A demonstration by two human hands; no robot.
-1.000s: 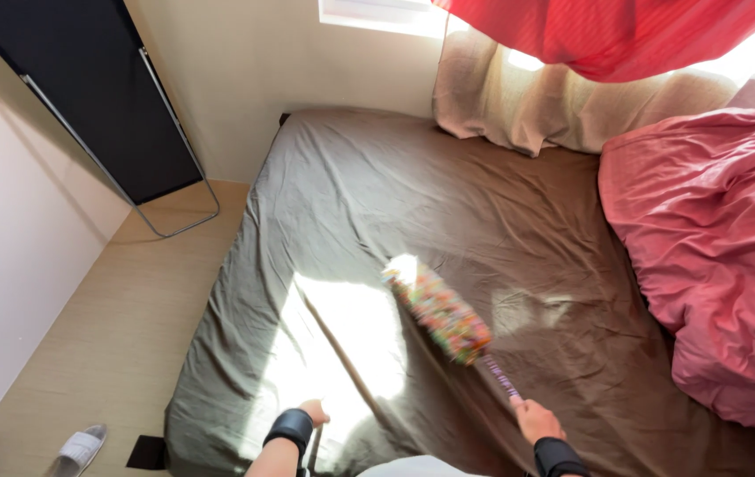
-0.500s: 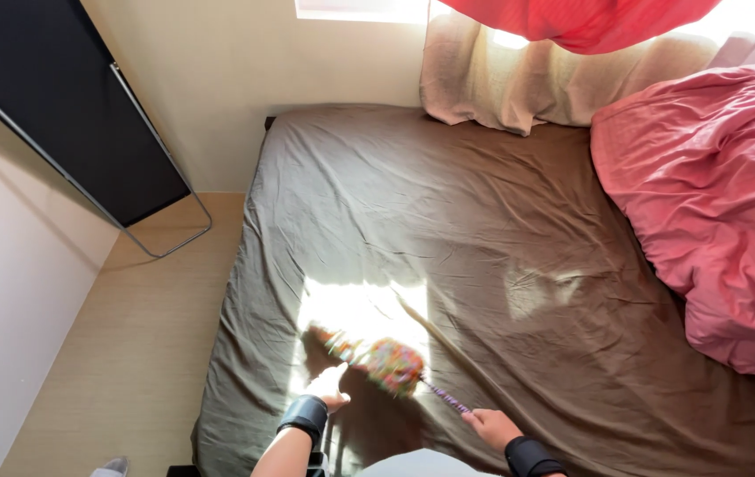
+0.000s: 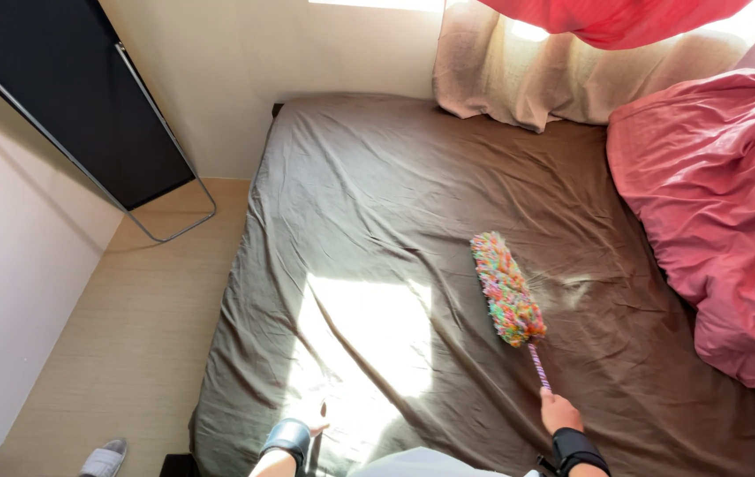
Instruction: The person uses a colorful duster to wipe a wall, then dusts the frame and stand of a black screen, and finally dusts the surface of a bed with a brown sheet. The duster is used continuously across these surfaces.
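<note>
Head view: right hand (image 3: 559, 412) fingers closed on duster (image 3: 507, 290) handle, head on brown sheet (image 3: 377, 194), mid-bed. Left hand (image 3: 311, 415) flat on near edge, holds nothing; far sheet and pink duvet (image 3: 713, 212) prob. undusted.

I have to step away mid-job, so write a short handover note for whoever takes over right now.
Right hand: closed on the thin handle of the multicoloured duster, whose fluffy head lies on the brown bedsheet near mid-bed.
Left hand: resting on the sheet's near edge in the sun patch, holding nothing visible.
The pink duvet is bunched on the right side.
Done: cannot be judged from the sheet's look.
Left: likely the rest of the sheet, including under the duvet.
</note>
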